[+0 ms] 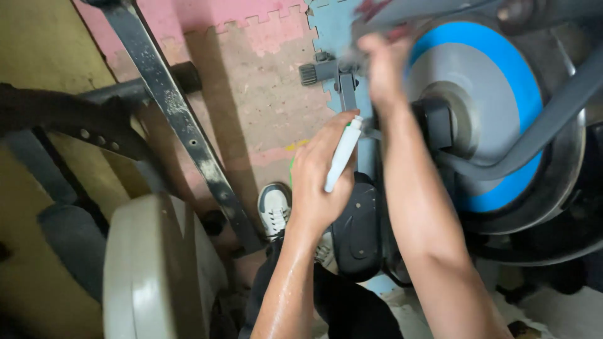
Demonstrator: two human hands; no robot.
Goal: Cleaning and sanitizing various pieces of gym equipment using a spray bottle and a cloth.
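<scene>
Beside the blue-and-grey flywheel (496, 107), the left hand (317, 182) is gripping a white tube (342, 154) near the pedal crank (347, 88); the right hand (383, 63) is blurring, grip unclear

Right hand (384, 63) blurred; flywheel (496, 113) cut off

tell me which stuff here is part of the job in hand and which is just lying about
In use:
left hand holding a white tube
right hand, blurred, at the crank
flywheel
pedal

Lying about:
foam floor mats
black metal bar
cream seat
</scene>
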